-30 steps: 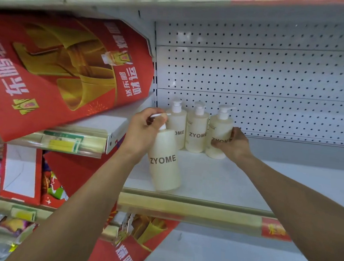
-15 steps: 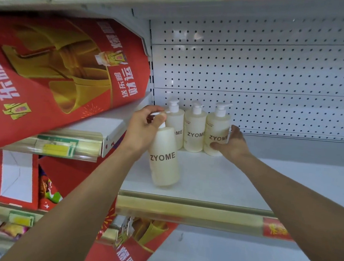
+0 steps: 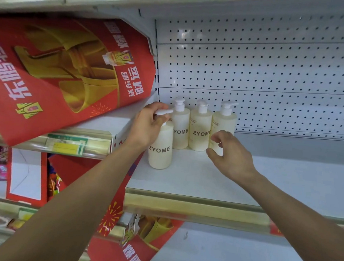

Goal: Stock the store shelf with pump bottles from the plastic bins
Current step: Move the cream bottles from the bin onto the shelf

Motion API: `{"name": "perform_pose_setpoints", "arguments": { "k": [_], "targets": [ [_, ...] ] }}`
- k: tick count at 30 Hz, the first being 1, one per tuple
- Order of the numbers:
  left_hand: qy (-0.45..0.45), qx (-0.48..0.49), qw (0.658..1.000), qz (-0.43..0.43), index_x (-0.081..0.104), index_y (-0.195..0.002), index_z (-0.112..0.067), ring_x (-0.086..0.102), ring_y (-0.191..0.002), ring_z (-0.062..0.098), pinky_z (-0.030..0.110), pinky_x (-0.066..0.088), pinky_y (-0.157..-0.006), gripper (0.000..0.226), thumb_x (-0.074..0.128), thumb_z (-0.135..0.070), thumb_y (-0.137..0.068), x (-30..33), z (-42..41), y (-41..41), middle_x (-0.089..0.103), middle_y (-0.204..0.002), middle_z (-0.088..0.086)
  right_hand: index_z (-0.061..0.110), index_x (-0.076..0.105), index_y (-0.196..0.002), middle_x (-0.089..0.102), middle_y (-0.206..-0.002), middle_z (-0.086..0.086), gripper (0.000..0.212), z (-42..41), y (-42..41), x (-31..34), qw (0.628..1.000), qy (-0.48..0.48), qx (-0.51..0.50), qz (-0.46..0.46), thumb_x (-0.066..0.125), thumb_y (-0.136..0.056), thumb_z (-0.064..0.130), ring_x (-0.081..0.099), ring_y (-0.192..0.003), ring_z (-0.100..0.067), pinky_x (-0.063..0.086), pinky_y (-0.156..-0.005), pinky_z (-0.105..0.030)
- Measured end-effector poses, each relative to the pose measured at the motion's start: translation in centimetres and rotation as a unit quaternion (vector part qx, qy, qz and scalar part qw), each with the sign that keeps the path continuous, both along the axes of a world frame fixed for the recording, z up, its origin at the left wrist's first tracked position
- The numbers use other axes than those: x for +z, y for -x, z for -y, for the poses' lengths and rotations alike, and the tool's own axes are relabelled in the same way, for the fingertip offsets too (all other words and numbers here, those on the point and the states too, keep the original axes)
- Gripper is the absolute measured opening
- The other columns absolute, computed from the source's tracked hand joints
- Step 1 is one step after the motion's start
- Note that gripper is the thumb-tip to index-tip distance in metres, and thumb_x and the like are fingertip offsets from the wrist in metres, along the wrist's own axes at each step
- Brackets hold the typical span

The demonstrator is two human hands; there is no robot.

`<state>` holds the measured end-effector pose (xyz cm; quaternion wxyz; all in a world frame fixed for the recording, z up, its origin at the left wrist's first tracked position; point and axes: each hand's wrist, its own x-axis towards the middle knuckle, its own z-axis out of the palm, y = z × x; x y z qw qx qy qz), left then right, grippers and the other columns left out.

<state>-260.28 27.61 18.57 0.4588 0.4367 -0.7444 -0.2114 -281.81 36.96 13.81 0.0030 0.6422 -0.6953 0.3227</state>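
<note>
Front pump bottle [image 3: 160,148] stands upright on the white shelf [image 3: 287,182], just at 7 o'clock of a back row of 3 more bottles [image 3: 200,130] against the pegboard [image 3: 275,77]. Left hand [image 3: 146,126] holds it by neck & pump, fingers curled round the top. Right hand [image 3: 230,156] hovers at 5 o'clock of the row, fingers loose, spread, holding nothing. Bottle looks full, so prob. heavyish, smooth, rigid plastic; body grip is safer than the pump head. Red poster [image 3: 68,69] at 9 o'clock.
</note>
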Motion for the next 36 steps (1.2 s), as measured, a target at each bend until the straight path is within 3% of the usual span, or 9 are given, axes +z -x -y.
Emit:
{"name": "perform_pose_setpoints", "arguments": {
  "k": [5, 11, 14, 17, 20, 23, 30, 33, 36],
  "targets": [
    [0.007, 0.047, 0.999, 0.011, 0.063, -0.113, -0.017, 0.062, -0.091, 0.023, 0.034, 0.049, -0.082, 0.022, 0.059, -0.022, -0.092, -0.2, 0.1, -0.4, 0.068, -0.102, 0.005, 0.021, 0.051, -0.119, 0.055, -0.120, 0.009, 0.031, -0.4, -0.4, 0.3, 1.000, -0.007, 0.002, -0.003, 0.058, -0.091, 0.032, 0.054, -0.109, -0.013, 0.041, -0.074, -0.030],
    [-0.008, 0.067, 0.997, 0.047, 0.061, -0.120, -0.015, 0.055, -0.085, 0.016, 0.025, 0.042, -0.076, 0.027, 0.058, -0.021, -0.094, 0.5, -0.4, -0.2, 0.064, -0.115, 0.010, 0.023, 0.050, -0.124, 0.053, -0.125, 0.010, 0.035, -1.4, -1.4, 0.7, 1.000, -0.011, 0.015, -0.021, 0.057, -0.091, 0.033, 0.054, -0.109, -0.012, 0.046, -0.078, -0.032],
    [-0.028, 0.068, 0.993, 0.091, 0.050, -0.135, -0.017, 0.057, -0.109, 0.025, 0.033, 0.046, -0.093, 0.045, 0.060, -0.030, -0.093, 0.7, -0.7, -0.6, 0.054, -0.131, 0.012, 0.023, 0.048, -0.128, 0.053, -0.128, 0.008, 0.038, -2.3, -2.1, 1.4, 0.998, -0.009, 0.017, -0.059, 0.055, -0.092, 0.034, 0.057, -0.108, -0.016, 0.048, -0.080, -0.034],
    [-0.021, 0.070, 0.987, 0.145, 0.028, -0.149, -0.021, 0.036, -0.136, 0.026, 0.043, 0.036, -0.109, 0.069, 0.061, -0.039, -0.091, 0.4, -3.4, -1.2, 0.032, -0.149, 0.007, 0.023, 0.048, -0.128, 0.055, -0.126, 0.009, 0.038, -3.7, -3.3, 2.0, 0.994, 0.011, 0.012, -0.109, 0.054, -0.093, 0.034, 0.061, -0.103, -0.019, 0.046, -0.072, -0.031],
    [0.025, 0.055, 0.983, 0.175, 0.028, -0.149, -0.022, 0.031, -0.137, 0.021, 0.038, 0.032, -0.107, 0.069, 0.062, -0.038, -0.091, -1.2, -8.0, -2.6, 0.030, -0.148, 0.001, 0.021, 0.051, -0.125, 0.059, -0.118, 0.005, 0.037, -6.0, -4.7, 2.1, 0.987, 0.045, 0.010, -0.156, 0.054, -0.092, 0.036, 0.062, -0.098, -0.022, 0.044, -0.066, -0.031],
    [0.057, 0.048, 0.980, 0.186, 0.040, -0.143, -0.026, 0.040, -0.129, 0.016, 0.038, 0.041, -0.098, 0.057, 0.060, -0.040, -0.091, -4.1, -12.4, -5.2, 0.041, -0.139, -0.006, 0.022, 0.055, -0.122, 0.062, -0.114, 0.006, 0.034, -8.7, -6.3, 1.2, 0.987, 0.064, 0.010, -0.148, 0.056, -0.091, 0.038, 0.064, -0.094, -0.020, 0.046, -0.066, -0.031],
    [-0.116, 0.004, 0.972, 0.206, 0.059, -0.124, -0.023, 0.060, -0.104, 0.014, 0.033, 0.049, -0.084, 0.055, 0.049, -0.059, -0.085, -14.5, -17.9, -13.6, 0.060, -0.116, -0.005, 0.028, 0.056, -0.108, 0.062, -0.100, 0.016, 0.022, -14.1, -11.4, -5.7, 0.998, -0.056, 0.018, -0.022, 0.055, -0.089, 0.040, 0.065, -0.082, -0.014, 0.050, -0.067, -0.033],
    [-0.219, 0.002, 0.956, 0.196, 0.060, -0.126, -0.017, 0.060, -0.101, 0.010, 0.025, 0.043, -0.081, 0.040, 0.064, -0.035, -0.091, -19.5, -19.0, -16.4, 0.061, -0.116, -0.005, 0.030, 0.056, -0.107, 0.061, -0.099, 0.018, 0.020, -15.4, -13.9, -10.3, 0.982, -0.176, 0.023, 0.069, 0.060, -0.089, 0.039, 0.063, -0.082, -0.009, 0.050, -0.076, -0.032],
    [-0.311, 0.001, 0.928, 0.204, 0.059, -0.125, -0.017, 0.058, -0.098, 0.010, 0.028, 0.046, -0.083, 0.038, 0.065, -0.031, -0.091, -24.7, -20.3, -18.4, 0.061, -0.119, -0.001, 0.028, 0.056, -0.105, 0.061, -0.100, 0.014, 0.020, -16.1, -16.2, -15.7, 0.939, -0.302, 0.040, 0.163, 0.062, -0.088, 0.036, 0.062, -0.085, -0.012, 0.051, -0.082, -0.035]
  ]
}}
